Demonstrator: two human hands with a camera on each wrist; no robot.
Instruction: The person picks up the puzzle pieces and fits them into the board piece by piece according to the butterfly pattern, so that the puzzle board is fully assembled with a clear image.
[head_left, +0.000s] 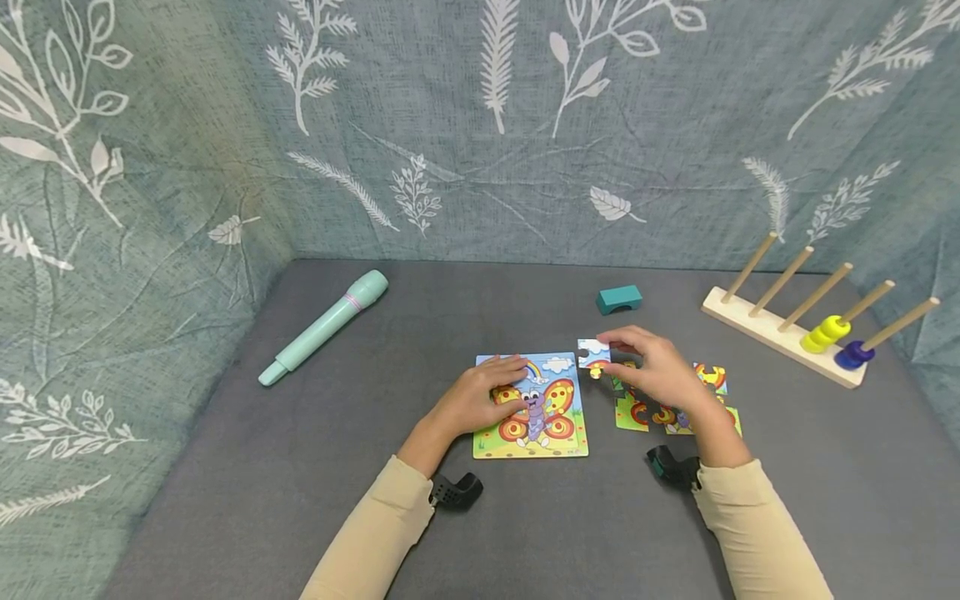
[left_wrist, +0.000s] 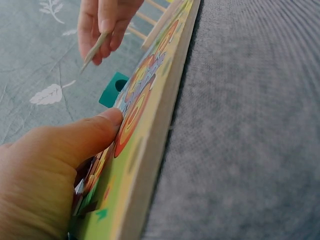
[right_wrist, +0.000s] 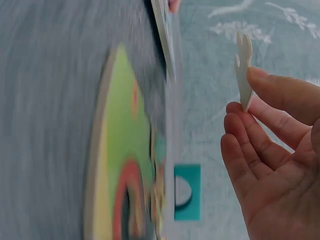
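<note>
In the head view my left hand [head_left: 480,398] rests on the left part of a butterfly puzzle board [head_left: 566,442]. In the left wrist view its thumb touches the board's printed face; what lies under the other fingers is hidden. Just off the board's upper right corner, my right hand [head_left: 656,367] pinches a puzzle piece [head_left: 592,350] between thumb and fingertips. This piece shows sky, cloud and a bit of yellow and red. In the right wrist view the piece [right_wrist: 244,70] stands edge-on, lifted off the table. Several loose puzzle pieces [head_left: 632,414] lie below and beside the right hand, partly covered by it.
A teal arch block [head_left: 619,299] lies behind the right hand. At the right stands a wooden peg stacker [head_left: 780,333] with yellow and blue rings. On the left lies a mint-green tube-shaped thing [head_left: 322,329]. A patterned cloth [head_left: 450,125] hangs behind the grey table [head_left: 300,500].
</note>
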